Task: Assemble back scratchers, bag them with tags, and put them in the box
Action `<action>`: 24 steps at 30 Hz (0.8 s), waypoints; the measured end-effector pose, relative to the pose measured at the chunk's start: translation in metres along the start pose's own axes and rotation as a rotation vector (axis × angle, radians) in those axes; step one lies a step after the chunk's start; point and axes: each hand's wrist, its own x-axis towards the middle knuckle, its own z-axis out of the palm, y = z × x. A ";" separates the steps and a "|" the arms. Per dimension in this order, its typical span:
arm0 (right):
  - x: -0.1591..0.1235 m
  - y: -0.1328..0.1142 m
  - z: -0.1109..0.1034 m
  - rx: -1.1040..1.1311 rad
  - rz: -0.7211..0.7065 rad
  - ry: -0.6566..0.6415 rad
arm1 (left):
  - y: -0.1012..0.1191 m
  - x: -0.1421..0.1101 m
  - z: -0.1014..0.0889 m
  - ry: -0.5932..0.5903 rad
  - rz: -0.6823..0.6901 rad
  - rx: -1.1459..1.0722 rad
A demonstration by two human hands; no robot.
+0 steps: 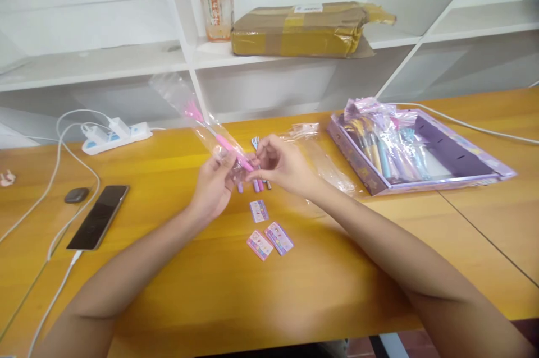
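Observation:
My left hand [217, 181] grips a clear plastic bag [168, 88]. Inside it lies a pink stick [227, 145] with a thick handle, a thin pale shaft and a flared pink tip. At the lower end of the bag, the fingers of my right hand [286, 166] are closed in a pinch by the handle's end. Several slim handles [256, 185], purple, pink and dark, lie on the table behind my hands, partly hidden, with a black-and-white striped tip [255, 143] beyond. Nearer to me are three small printed cards [259, 211].
A purple box [458, 178] of bagged coloured sticks stands at right, with clear bags [324, 164] beside it. At left are a phone [99, 217], a dark earbud-like case [76, 195], cables and a power strip [118, 138]. A bottle [217, 7] and taped parcel [295, 32] occupy the shelf.

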 end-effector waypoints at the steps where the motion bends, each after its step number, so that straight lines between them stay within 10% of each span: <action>1: -0.001 0.000 0.001 -0.078 -0.022 0.048 | -0.003 -0.003 0.002 -0.031 -0.023 0.004; 14: -0.003 -0.006 -0.019 -0.680 -0.504 -0.224 | 0.020 0.009 -0.011 -0.140 -0.067 0.178; 24: 0.003 -0.009 -0.016 -0.324 -0.413 -0.081 | 0.019 0.011 -0.013 -0.099 -0.018 0.225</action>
